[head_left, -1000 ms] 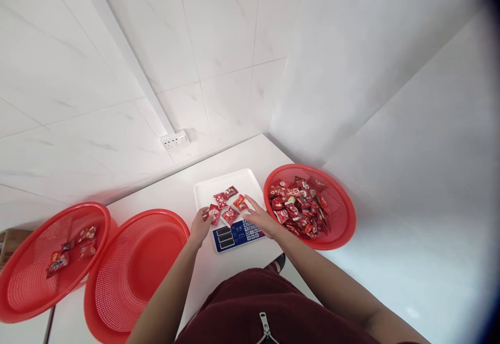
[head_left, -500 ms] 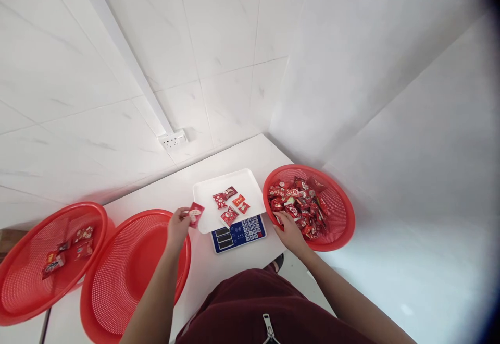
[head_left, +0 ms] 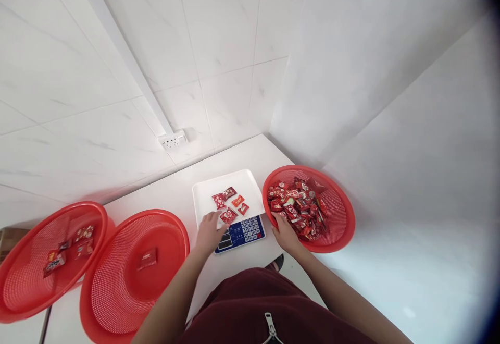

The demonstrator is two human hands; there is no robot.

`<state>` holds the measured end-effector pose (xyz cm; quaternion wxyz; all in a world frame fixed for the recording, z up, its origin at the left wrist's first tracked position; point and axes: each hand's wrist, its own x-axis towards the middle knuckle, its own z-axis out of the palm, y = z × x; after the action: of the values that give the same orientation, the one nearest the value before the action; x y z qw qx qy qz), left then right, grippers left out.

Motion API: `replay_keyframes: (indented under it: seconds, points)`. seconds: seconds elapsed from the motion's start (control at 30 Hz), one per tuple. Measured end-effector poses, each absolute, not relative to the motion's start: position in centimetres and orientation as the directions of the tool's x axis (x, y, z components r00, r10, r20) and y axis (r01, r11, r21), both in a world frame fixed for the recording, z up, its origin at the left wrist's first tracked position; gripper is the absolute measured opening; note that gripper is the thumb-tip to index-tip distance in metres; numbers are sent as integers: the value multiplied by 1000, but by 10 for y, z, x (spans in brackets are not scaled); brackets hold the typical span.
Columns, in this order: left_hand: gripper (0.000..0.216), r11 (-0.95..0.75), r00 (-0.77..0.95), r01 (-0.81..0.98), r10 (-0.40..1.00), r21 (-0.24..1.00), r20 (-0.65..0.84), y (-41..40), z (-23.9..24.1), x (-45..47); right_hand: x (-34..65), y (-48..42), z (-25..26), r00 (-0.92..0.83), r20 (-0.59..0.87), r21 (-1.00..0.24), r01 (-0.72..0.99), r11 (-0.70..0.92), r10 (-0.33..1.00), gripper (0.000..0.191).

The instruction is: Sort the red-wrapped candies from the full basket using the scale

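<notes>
My left hand (head_left: 211, 229) is over the near left edge of the white scale tray (head_left: 205, 193), fingers apart and reaching toward a red snack packet (head_left: 228, 215). Several more small red wrapped packets lie on that tray. On the right, my right hand (head_left: 287, 233) is hooked over the near left rim of a red mesh basket (head_left: 344, 219), which holds a heap of red packets (head_left: 300, 206). A single red packet (head_left: 147, 259) rests on the bottom of the middle red basket (head_left: 105, 276).
Below the tray shows the scale's blue keypad panel (head_left: 250, 232). A further red basket (head_left: 19, 286) with several packets stands at far left, a brown box (head_left: 11, 241) behind it. A wall socket (head_left: 172, 139) sits above the white table (head_left: 238, 159).
The packet that my left hand held has been let go into the middle basket. My left hand has since moved right to the scale tray. My right hand stays at the basket rim.
</notes>
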<state>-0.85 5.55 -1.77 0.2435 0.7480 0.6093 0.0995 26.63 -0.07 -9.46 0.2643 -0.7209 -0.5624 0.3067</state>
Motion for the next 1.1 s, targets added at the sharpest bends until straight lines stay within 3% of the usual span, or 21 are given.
replay_keyframes:
  seconds: [0.13, 0.33, 0.43, 0.57, 0.63, 0.8, 1.1]
  points:
    - [57, -192, 324, 882, 909, 430, -261, 59, -27, 33, 267, -1, -97, 143, -173, -684, 694, -224, 974, 52]
    - [58, -84, 185, 906, 960, 414, -210, 55, -10, -12, 268, -1, -95, 122, -187, -647, 731, -216, 975, 51]
    - [52, -7, 39, 960, 993, 279, -112, 43, 14, -64, 267, -1, -93, 112, -200, -639, 738, -216, 974, 51]
    - [51, 109, -101, 990, 991, 88, -88, 32, 27, -105, 266, -1, -89, 115, -244, -611, 752, -245, 963, 52]
    - [47, 58, -47, 991, 995, 122, -91, 36, 17, -97, 266, -1, -88, 106, -252, -602, 761, -242, 962, 52]
    - [48, -112, 165, 931, 978, 347, -128, 76, -23, -25, 266, -1, -84, 88, -258, -600, 766, -231, 962, 52]
    - [54, -58, 134, 942, 968, 331, -211, 129, -37, 22, 264, -3, -86, 92, -241, -593, 774, -221, 966, 51]
